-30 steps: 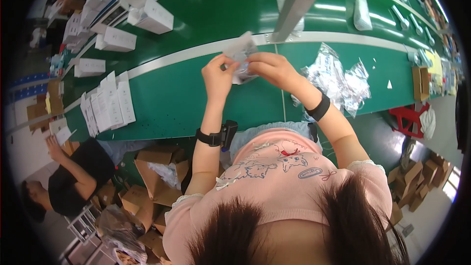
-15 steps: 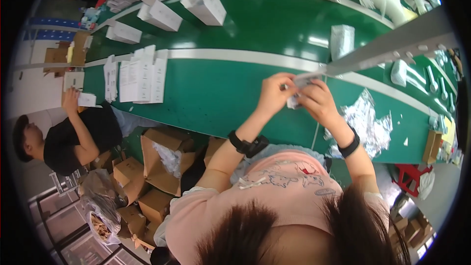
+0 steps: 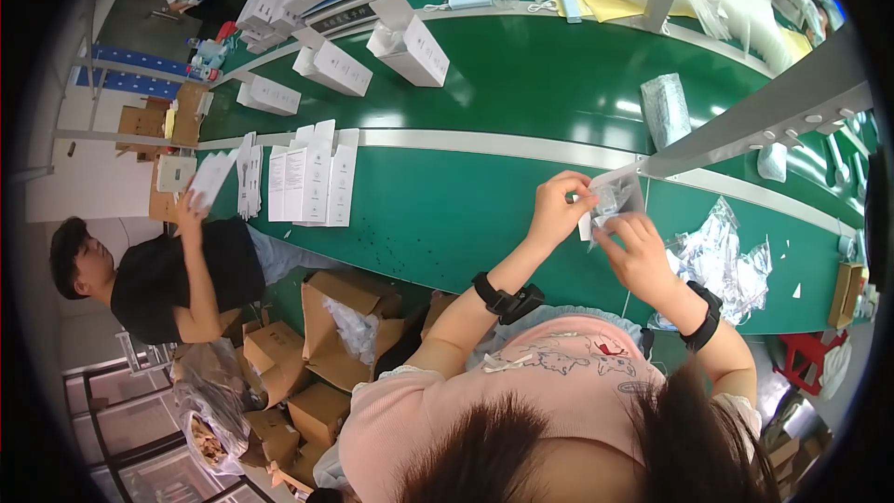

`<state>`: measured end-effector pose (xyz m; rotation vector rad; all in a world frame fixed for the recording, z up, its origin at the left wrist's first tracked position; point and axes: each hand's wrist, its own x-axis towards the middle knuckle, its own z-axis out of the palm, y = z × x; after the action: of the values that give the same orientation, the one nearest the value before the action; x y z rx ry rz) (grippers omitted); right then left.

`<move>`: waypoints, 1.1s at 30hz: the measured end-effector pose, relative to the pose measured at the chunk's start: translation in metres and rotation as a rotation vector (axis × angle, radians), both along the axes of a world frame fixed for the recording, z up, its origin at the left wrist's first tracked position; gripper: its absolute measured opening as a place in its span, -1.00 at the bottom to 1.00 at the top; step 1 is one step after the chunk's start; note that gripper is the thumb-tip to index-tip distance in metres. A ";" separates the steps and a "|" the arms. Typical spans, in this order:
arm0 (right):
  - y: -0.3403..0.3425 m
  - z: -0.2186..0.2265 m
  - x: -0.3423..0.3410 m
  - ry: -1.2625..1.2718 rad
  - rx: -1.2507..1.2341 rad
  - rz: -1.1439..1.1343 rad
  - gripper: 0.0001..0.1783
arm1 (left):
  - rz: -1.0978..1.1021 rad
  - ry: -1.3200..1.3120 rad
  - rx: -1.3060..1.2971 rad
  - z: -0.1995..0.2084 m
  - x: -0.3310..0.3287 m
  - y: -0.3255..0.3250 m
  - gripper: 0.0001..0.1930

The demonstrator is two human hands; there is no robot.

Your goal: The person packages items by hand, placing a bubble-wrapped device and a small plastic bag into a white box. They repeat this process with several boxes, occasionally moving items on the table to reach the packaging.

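Over the green bench, my hands work at a small clear plastic packet (image 3: 610,197) with pale, stiff sides around it; what the plastic covers is too unclear to name. The fingertips of my left hand (image 3: 559,212) are pinched together at its upper left edge. My right hand (image 3: 637,256) is closed, thumb and bent fingers gripping the packet's lower edge. Close to my right wrist, a heap of crumpled clear and silvery bags (image 3: 717,251) lies on the bench. A bubble-wrapped bundle (image 3: 665,110) rests beyond my hands, on the far side of the pale rail.
A grey metal post (image 3: 754,107) slants in close to my hands. White cartons (image 3: 410,47) stand on the far strip; flat printed boxes (image 3: 312,177) lie at left. Below the bench are cardboard boxes (image 3: 340,317). A co-worker (image 3: 209,270) at left holds a white box (image 3: 212,179).
The whole view has shifted, so things sit further right and lower. My hands have turned the packet, showing more of its clear plastic. The co-worker's white box is raised and tilted more upright.
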<state>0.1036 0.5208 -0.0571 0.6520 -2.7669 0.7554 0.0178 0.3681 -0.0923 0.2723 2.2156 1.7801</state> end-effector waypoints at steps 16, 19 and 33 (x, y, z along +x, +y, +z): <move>0.018 -0.069 -0.012 -0.099 -0.664 -0.223 -0.02 | 0.453 0.489 -0.662 -0.021 -0.081 -0.184 -0.25; 0.011 -0.092 -0.029 -0.370 -0.932 -0.253 0.06 | 0.432 0.544 -1.326 -0.028 -0.112 -0.272 -0.08; -0.031 -0.146 -0.255 -0.091 -1.370 -0.427 -0.11 | -0.286 0.224 -0.891 -0.061 -0.026 -0.134 -0.03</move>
<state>-0.1511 0.4893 -0.2033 -0.2491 -1.6310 2.1225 -0.0082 0.2345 -0.1529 0.5529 2.6942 0.5349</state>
